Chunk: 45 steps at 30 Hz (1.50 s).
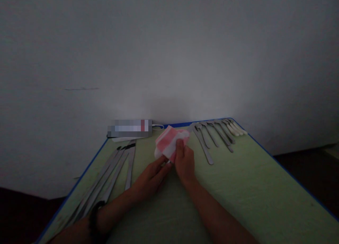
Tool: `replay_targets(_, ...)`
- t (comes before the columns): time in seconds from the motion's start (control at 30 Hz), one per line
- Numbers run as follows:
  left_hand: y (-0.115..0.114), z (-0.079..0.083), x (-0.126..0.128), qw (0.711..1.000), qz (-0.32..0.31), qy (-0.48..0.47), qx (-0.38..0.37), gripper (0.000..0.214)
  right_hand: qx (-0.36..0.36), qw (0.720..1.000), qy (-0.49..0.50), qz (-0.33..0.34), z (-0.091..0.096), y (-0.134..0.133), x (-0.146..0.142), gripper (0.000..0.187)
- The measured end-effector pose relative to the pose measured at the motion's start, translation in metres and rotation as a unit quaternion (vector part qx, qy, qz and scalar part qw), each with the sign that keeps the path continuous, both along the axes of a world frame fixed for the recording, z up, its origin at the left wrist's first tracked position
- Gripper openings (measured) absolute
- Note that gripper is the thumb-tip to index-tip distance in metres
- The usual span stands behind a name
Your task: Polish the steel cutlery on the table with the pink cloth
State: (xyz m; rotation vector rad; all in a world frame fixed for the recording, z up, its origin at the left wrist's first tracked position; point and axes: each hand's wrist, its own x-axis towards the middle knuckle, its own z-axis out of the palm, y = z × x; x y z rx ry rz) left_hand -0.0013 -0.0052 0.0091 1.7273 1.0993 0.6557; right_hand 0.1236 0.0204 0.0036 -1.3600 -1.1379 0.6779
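My right hand grips a pink and white checked cloth above the middle of the green table. My left hand pinches a small metal piece of cutlery whose far part is wrapped inside the cloth, so its kind is hidden. Both hands meet just below the cloth.
Several long metal utensils lie in a row at the left of the table. Several spoons and forks, some with white handles, lie at the back right. A white flat object sits at the far edge against the grey wall. The table has a blue rim.
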Motion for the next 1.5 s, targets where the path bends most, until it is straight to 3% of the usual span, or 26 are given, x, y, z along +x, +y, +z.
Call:
replay_targets(0.2,0.000,0.003,0.001,1.000,0.000,0.028,0.008,0.036,-0.010,0.999,0.020,0.027,0.000,0.007,0.009,0.054)
replay_targets(0.4,-0.008,0.009,0.001,0.987,-0.048,0.128,0.081,0.032,-0.004,0.983,0.131,-0.125,-0.002,0.037,0.058,0.057)
replay_targets(0.5,-0.010,0.011,0.001,0.985,-0.059,0.141,0.084,0.033,0.022,0.967,0.181,-0.175,-0.005,0.043,0.069,0.057)
replay_targets(0.57,-0.010,0.011,0.001,0.987,-0.054,0.133,0.078,0.034,0.018,0.974,0.156,-0.165,-0.006,0.039,0.063,0.057)
replay_targets(0.7,-0.007,0.008,0.003,0.994,-0.022,0.099,0.042,0.033,0.001,0.995,0.073,-0.072,-0.003,0.019,0.030,0.054)
replay_targets(0.83,-0.003,0.007,0.003,0.998,0.008,0.055,0.034,0.034,-0.005,0.998,0.068,0.001,0.000,0.001,0.000,0.050)
replay_targets(0.97,-0.003,0.010,0.005,0.994,0.031,0.088,0.064,0.034,-0.001,0.996,0.085,0.039,0.002,0.001,-0.001,0.049)
replay_targets(1.03,-0.006,0.011,0.005,0.987,0.034,0.130,0.086,0.031,-0.009,0.993,0.115,0.037,0.002,0.008,0.008,0.049)
replay_targets(1.13,-0.010,0.008,0.006,0.976,0.021,0.179,0.126,0.029,-0.024,0.982,0.189,-0.018,-0.001,0.023,0.026,0.050)
replay_targets(1.27,-0.013,0.008,0.006,0.976,0.016,0.173,0.132,0.027,-0.031,0.955,0.282,-0.084,-0.002,0.033,0.038,0.053)
replay_targets(1.5,-0.014,0.017,0.007,0.983,0.041,0.147,0.100,0.038,-0.004,0.961,0.275,0.010,0.011,0.014,0.016,0.049)
